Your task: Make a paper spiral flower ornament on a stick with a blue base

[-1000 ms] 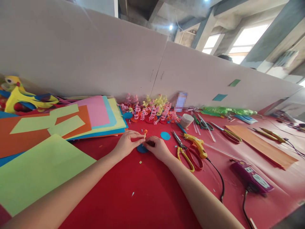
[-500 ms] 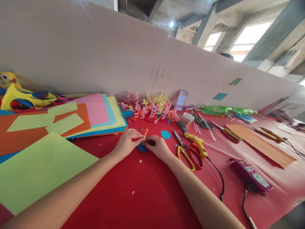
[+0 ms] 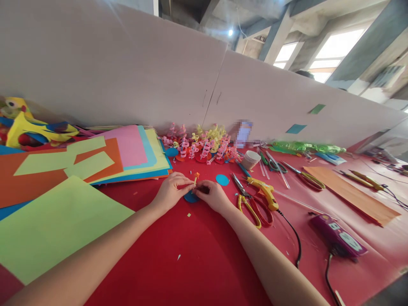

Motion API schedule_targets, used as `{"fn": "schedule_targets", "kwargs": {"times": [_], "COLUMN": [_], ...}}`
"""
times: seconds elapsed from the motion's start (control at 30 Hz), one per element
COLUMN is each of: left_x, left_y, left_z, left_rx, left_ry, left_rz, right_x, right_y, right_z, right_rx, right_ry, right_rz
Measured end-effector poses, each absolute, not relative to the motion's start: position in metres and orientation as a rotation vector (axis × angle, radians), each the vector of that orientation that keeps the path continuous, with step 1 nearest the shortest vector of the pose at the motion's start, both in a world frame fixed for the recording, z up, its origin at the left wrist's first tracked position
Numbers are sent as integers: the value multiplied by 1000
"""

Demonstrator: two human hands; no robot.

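My left hand [image 3: 172, 192] is pinched on a thin yellow paper strip [image 3: 195, 180] that stands upright. A small orange piece [image 3: 196, 174] sits on the top of that strip. My right hand [image 3: 214, 196] closes thumb and fingers on the strip from the other side, low down, and its fingertips hide the strip's lower end. Under the fingertips lies a blue paper disc [image 3: 190, 198], partly covered. Another blue disc [image 3: 222, 179] lies flat just right of my right hand.
Curled pink and yellow paper pieces [image 3: 206, 146] stand along the wall. Coloured sheets [image 3: 57, 221] pile up at left. Scissors [image 3: 245, 199], a yellow glue gun [image 3: 266, 192], a white cup [image 3: 250, 160] and a purple corded device [image 3: 338, 236] lie at right.
The view has shifted very slightly. Both hands keep their pinch on the strip, almost in the same place over the blue disc.
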State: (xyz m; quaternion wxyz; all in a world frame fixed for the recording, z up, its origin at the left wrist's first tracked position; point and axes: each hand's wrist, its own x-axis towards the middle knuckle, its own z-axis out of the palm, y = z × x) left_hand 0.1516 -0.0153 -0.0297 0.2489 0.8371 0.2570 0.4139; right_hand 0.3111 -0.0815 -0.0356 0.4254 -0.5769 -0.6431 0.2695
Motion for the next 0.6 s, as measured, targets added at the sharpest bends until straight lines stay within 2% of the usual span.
{"fn": "schedule_targets", "kwargs": {"times": [0.6], "left_x": [151], "left_y": [-16], "left_z": [-31], "left_rx": [2301], "left_ry": [663], "left_rz": [1169], "right_x": [308], "right_y": [-84], "right_z": [-33], "right_rx": [-1463], "right_ry": [-1626], "right_rz": [617]}}
